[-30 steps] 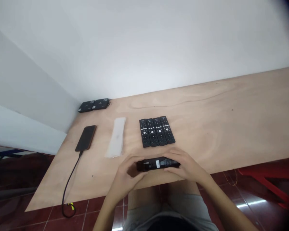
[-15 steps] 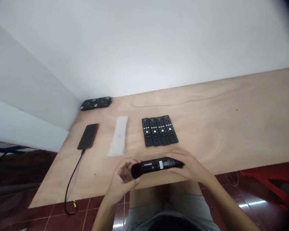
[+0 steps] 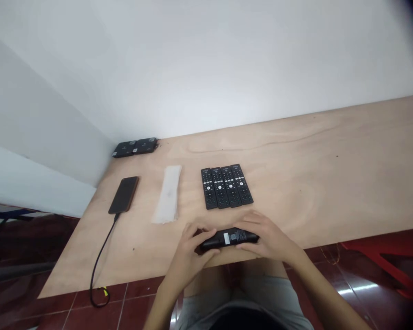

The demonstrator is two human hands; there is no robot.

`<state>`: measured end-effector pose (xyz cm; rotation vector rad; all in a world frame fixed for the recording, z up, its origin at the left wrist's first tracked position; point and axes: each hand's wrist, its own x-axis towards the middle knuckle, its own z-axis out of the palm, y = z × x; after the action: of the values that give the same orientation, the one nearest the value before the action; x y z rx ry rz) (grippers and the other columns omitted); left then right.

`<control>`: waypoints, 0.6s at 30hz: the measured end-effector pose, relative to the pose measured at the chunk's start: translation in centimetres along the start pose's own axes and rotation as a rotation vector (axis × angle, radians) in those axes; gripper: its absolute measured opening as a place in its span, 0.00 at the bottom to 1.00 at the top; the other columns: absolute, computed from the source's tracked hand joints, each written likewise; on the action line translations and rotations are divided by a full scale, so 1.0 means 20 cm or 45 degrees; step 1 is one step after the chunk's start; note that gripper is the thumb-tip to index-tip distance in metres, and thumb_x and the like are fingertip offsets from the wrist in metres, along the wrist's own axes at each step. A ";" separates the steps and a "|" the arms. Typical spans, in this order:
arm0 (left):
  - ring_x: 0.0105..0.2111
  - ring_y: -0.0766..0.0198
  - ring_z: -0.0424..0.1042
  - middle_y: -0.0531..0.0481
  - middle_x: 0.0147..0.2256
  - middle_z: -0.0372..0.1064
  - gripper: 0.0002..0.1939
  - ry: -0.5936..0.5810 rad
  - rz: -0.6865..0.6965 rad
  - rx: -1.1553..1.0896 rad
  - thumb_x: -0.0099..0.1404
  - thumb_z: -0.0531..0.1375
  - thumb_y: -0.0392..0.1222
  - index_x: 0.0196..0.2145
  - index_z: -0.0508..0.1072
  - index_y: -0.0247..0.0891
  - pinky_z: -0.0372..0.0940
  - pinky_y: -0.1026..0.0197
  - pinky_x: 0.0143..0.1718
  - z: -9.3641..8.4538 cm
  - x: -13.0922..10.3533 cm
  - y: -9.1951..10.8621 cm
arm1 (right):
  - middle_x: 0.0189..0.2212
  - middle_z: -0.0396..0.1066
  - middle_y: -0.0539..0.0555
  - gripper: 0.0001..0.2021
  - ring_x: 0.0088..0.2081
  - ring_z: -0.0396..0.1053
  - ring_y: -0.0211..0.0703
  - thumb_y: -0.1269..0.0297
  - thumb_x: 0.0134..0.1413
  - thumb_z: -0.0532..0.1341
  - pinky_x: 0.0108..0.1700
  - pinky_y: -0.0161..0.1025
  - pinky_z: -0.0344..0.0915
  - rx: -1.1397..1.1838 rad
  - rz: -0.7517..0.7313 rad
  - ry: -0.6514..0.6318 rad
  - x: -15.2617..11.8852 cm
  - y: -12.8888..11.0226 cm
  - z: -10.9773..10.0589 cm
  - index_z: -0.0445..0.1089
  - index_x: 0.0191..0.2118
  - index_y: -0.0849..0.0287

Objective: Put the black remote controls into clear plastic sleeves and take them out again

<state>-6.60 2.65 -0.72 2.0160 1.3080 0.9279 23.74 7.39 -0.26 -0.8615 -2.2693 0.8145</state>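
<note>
A black remote (image 3: pixel 231 237) lies sideways between my hands near the table's front edge, its back with a white label facing up. My left hand (image 3: pixel 197 245) grips its left end between thumb and fingers. Around the right end, my right hand (image 3: pixel 261 234) is closed. Just beyond them, several black remotes (image 3: pixel 226 187) lie side by side, buttons up. To their left is a flat stack of clear plastic sleeves (image 3: pixel 168 195).
A phone (image 3: pixel 124 195) with a black cable (image 3: pixel 101 256) lies at the left of the wooden table (image 3: pixel 296 183). Two black boxes (image 3: pixel 135 147) sit at the back left corner by the wall. Something red (image 3: pixel 388 261) stands at the right below the table.
My left hand has moved right and now grips the remote's end. The battery opening seen before on the remote's back no longer shows, and the separate dark piece by my left fingers is not visible.
</note>
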 end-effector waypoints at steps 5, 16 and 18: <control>0.51 0.50 0.74 0.43 0.50 0.76 0.24 -0.055 0.027 0.018 0.67 0.75 0.42 0.60 0.82 0.51 0.75 0.45 0.54 0.01 0.02 0.00 | 0.55 0.80 0.60 0.24 0.54 0.77 0.58 0.49 0.67 0.72 0.59 0.54 0.72 -0.012 0.000 -0.051 0.01 0.01 0.00 0.76 0.63 0.51; 0.58 0.51 0.74 0.43 0.57 0.74 0.20 -0.025 -0.013 0.028 0.77 0.64 0.39 0.64 0.76 0.50 0.72 0.46 0.60 -0.03 0.02 0.04 | 0.55 0.77 0.61 0.22 0.55 0.76 0.58 0.55 0.71 0.69 0.58 0.55 0.76 -0.024 -0.022 0.067 0.00 0.00 0.02 0.75 0.66 0.50; 0.58 0.52 0.74 0.42 0.56 0.74 0.21 0.125 0.002 0.109 0.78 0.56 0.34 0.63 0.76 0.47 0.72 0.47 0.60 -0.11 0.01 0.00 | 0.54 0.79 0.60 0.19 0.54 0.77 0.57 0.57 0.73 0.68 0.57 0.54 0.77 0.013 -0.022 0.109 -0.01 0.01 0.02 0.76 0.65 0.49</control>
<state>-8.21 2.90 0.63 2.0589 1.4213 0.9980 23.65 7.22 -0.60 -0.8544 -2.1932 0.7663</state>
